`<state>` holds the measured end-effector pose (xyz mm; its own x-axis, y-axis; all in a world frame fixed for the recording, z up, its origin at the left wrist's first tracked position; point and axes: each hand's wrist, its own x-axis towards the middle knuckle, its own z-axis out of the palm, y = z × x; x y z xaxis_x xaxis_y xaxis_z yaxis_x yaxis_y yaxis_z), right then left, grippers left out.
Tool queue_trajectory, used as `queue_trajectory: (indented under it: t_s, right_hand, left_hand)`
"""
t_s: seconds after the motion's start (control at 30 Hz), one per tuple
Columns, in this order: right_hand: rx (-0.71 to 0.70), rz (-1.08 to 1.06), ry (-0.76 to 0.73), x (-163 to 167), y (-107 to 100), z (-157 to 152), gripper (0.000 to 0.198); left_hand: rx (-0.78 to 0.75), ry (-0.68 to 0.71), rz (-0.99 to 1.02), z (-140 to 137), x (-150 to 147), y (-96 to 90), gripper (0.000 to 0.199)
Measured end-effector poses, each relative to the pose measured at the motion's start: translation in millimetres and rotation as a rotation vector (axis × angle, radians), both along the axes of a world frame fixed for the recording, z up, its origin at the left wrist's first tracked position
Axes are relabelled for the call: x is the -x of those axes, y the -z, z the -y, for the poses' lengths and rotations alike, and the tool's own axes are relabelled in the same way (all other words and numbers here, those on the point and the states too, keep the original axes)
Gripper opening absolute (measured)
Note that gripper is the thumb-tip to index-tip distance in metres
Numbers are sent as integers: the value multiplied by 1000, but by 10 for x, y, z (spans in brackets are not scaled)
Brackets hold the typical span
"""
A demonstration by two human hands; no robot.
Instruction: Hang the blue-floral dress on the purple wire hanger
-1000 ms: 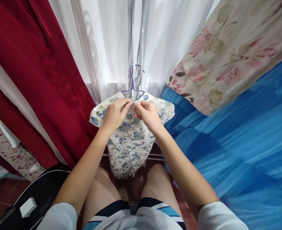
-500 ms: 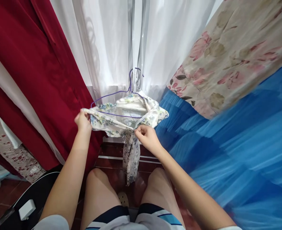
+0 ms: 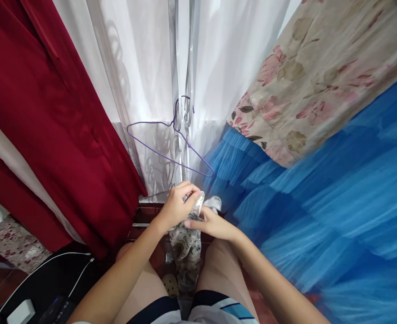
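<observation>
One left hand [image 3: 178, 204] pinching the garment [image 3: 185, 256], right hand [image 3: 215, 223] loosely gripping it, now bunched and off the hanger [image 3: 173, 124]

Garment [image 3: 185, 252] shows grey floral print on off-white.
Hanger [image 3: 171, 159] is purple; drape [image 3: 70, 135], deep red; curtain [image 3: 144, 58], white; floral cloth [image 3: 313, 85], pink on beige; tulle [image 3: 336, 202], blue.

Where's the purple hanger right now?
In the head view, the purple hanger hangs just left of centre, in front of white fabric, above the left hand and right hand.
</observation>
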<state>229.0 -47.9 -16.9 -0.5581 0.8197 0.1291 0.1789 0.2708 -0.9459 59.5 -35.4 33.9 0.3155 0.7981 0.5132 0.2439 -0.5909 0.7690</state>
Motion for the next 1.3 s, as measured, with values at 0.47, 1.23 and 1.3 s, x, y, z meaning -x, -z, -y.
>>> queue_trajectory:
  t_s: [0.47,1.23,1.3]
  right_hand:
    - [-89,17,282,-1092,-1203,-211,23]
    - [195,-302,145,-446,-1525,-1149,32]
    - [201,-286,148,-451,-1558,-1151,29]
  left_hand:
    - [406,211,-54,467,98,510,23]
    - [38,-359,-408,-438,2131,143,17]
    - [3,-488,-380,-709,2220,-52,16]
